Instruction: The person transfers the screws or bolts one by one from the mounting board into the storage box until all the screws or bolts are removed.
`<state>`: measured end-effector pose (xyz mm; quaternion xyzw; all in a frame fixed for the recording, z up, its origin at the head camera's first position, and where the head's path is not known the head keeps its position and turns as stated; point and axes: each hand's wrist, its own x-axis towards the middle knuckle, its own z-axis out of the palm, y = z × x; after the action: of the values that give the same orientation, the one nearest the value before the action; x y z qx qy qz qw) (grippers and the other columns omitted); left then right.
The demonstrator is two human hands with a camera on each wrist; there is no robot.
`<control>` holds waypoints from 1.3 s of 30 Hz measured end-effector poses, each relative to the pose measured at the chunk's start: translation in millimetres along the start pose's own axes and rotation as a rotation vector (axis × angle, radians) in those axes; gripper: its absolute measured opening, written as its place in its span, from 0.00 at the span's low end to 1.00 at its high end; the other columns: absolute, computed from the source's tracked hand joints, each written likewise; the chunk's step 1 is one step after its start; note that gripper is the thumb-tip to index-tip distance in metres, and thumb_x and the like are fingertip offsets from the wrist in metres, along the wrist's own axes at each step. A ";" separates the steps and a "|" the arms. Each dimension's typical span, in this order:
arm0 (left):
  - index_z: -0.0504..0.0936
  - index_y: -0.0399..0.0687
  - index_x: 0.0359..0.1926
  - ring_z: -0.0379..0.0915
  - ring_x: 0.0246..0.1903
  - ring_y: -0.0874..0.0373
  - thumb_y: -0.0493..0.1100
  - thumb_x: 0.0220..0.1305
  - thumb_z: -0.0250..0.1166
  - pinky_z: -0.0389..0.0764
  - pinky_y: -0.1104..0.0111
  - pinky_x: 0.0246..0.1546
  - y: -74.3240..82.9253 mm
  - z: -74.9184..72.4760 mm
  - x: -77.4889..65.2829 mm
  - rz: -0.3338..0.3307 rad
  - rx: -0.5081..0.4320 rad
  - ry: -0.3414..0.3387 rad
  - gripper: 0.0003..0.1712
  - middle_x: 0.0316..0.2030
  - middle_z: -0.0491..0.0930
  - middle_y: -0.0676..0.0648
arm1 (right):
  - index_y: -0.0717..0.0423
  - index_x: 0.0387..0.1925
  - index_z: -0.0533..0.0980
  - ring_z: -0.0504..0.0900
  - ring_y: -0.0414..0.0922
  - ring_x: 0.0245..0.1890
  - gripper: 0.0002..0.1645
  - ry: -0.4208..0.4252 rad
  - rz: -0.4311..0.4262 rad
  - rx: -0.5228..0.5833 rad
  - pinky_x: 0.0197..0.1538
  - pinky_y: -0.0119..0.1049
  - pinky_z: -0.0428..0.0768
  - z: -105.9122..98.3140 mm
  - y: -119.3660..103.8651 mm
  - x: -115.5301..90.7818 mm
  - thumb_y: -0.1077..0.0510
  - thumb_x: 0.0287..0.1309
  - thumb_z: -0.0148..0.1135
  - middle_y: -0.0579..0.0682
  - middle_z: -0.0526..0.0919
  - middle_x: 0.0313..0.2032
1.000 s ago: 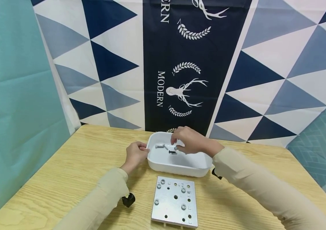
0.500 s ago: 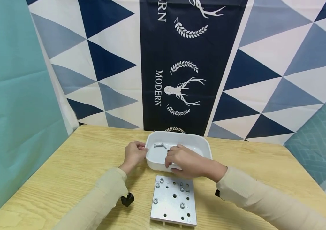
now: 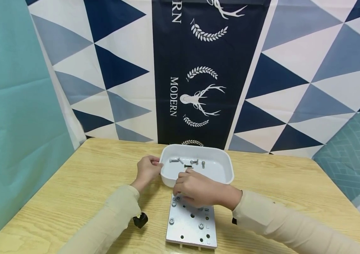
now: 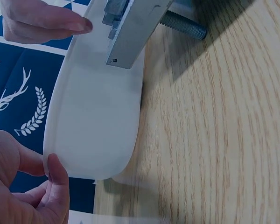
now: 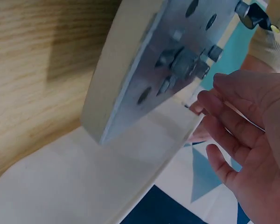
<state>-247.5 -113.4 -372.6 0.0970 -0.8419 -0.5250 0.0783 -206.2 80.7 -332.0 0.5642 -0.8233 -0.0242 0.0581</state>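
A white plastic tray (image 3: 214,173) stands at the back of the table. My left hand (image 3: 145,168) pinches its left end between thumb and fingers; the left wrist view shows this grip on the rim (image 4: 46,161). Just in front of the tray is a silver metal plate (image 3: 190,231) with drilled holes and several socket-head screws (image 3: 171,221). My right hand (image 3: 195,187) hangs over the plate's far left corner, fingers bent downward. In the right wrist view its fingers (image 5: 233,123) curve beside the screw heads (image 5: 184,63); whether they hold anything is hidden.
Several loose screws (image 3: 194,162), including a black one (image 3: 187,166), lie inside the tray. Threaded screw ends (image 4: 184,24) stick out beneath the plate. Behind the wooden table (image 3: 103,169) hangs a patterned cloth (image 3: 195,70); a teal sheet (image 3: 14,106) covers the left side.
My right hand has come out of the tray, over its front rim, toward me to the plate's far left corner. My left hand stays on the tray's end.
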 end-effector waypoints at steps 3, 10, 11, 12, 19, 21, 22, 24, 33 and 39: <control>0.83 0.32 0.41 0.75 0.30 0.57 0.33 0.56 0.65 0.76 0.76 0.25 0.0 -0.1 0.6 0.002 -0.001 0.006 0.11 0.32 0.81 0.41 | 0.43 0.41 0.81 0.75 0.35 0.41 0.10 -0.025 -0.001 -0.006 0.48 0.32 0.73 1.1 -2.9 2.3 0.57 0.56 0.65 0.36 0.84 0.38; 0.82 0.32 0.41 0.75 0.30 0.57 0.34 0.56 0.65 0.77 0.76 0.24 1.6 -0.5 1.8 0.006 0.002 0.003 0.11 0.33 0.81 0.40 | 0.42 0.39 0.81 0.75 0.35 0.40 0.09 -0.045 -0.008 -0.042 0.45 0.30 0.73 5.3 -5.9 6.0 0.57 0.54 0.66 0.35 0.83 0.37; 0.82 0.32 0.41 0.75 0.30 0.56 0.34 0.56 0.65 0.77 0.76 0.24 2.0 -0.7 1.8 0.006 0.001 0.002 0.11 0.33 0.81 0.40 | 0.42 0.39 0.81 0.75 0.35 0.40 0.09 -0.045 -0.009 -0.045 0.46 0.30 0.73 5.6 -5.9 6.3 0.57 0.54 0.66 0.35 0.83 0.36; 0.82 0.33 0.41 0.75 0.30 0.56 0.33 0.56 0.65 0.77 0.76 0.25 2.4 -1.0 1.8 0.006 0.002 0.001 0.11 0.33 0.81 0.40 | 0.42 0.39 0.81 0.75 0.35 0.41 0.09 -0.044 -0.008 -0.046 0.46 0.30 0.73 5.9 -5.9 6.7 0.57 0.54 0.66 0.35 0.83 0.36; 0.82 0.33 0.40 0.75 0.31 0.56 0.33 0.56 0.65 0.76 0.76 0.25 0.8 -1.9 0.7 0.012 0.005 0.000 0.11 0.32 0.81 0.41 | 0.42 0.37 0.80 0.75 0.35 0.40 0.09 -0.035 -0.009 -0.048 0.45 0.30 0.73 9.1 -6.9 9.3 0.59 0.54 0.66 0.35 0.83 0.35; 0.82 0.32 0.40 0.75 0.30 0.56 0.33 0.55 0.65 0.76 0.75 0.25 -0.8 -2.2 -0.2 0.013 0.004 -0.001 0.11 0.32 0.81 0.40 | 0.42 0.37 0.80 0.75 0.34 0.40 0.09 -0.038 -0.010 -0.046 0.45 0.29 0.73 10.8 -7.4 9.6 0.59 0.54 0.66 0.35 0.82 0.35; 0.82 0.32 0.40 0.75 0.30 0.56 0.33 0.55 0.65 0.76 0.75 0.25 -1.6 -2.2 -0.7 0.015 0.005 0.001 0.11 0.31 0.81 0.41 | 0.42 0.37 0.79 0.75 0.34 0.40 0.09 -0.038 -0.011 -0.046 0.45 0.29 0.73 11.8 -7.7 9.6 0.59 0.54 0.66 0.35 0.82 0.35; 0.82 0.32 0.40 0.75 0.30 0.57 0.33 0.55 0.65 0.77 0.75 0.25 -3.1 -2.1 -1.3 0.014 0.005 0.000 0.11 0.31 0.81 0.41 | 0.42 0.36 0.79 0.75 0.34 0.40 0.09 -0.037 -0.014 -0.050 0.45 0.29 0.73 13.4 -8.1 9.6 0.58 0.54 0.66 0.35 0.82 0.35; 0.82 0.32 0.40 0.75 0.29 0.56 0.33 0.56 0.65 0.78 0.75 0.25 -3.2 -1.3 -1.6 0.005 0.001 0.000 0.11 0.31 0.81 0.41 | 0.42 0.36 0.79 0.75 0.34 0.39 0.08 -0.012 -0.024 -0.068 0.43 0.28 0.71 15.0 -7.5 8.7 0.58 0.54 0.65 0.34 0.81 0.34; 0.82 0.32 0.41 0.78 0.28 0.56 0.33 0.56 0.64 0.82 0.73 0.25 -2.1 0.3 -1.9 0.013 -0.018 0.003 0.11 0.32 0.81 0.39 | 0.42 0.36 0.79 0.74 0.34 0.38 0.08 -0.003 -0.029 -0.081 0.41 0.27 0.71 12.3 -6.4 7.6 0.58 0.54 0.65 0.34 0.81 0.33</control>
<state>-245.5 -113.6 -374.6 0.0918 -0.8375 -0.5321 0.0838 -204.5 70.9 -344.3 0.5731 -0.8135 -0.0589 0.0793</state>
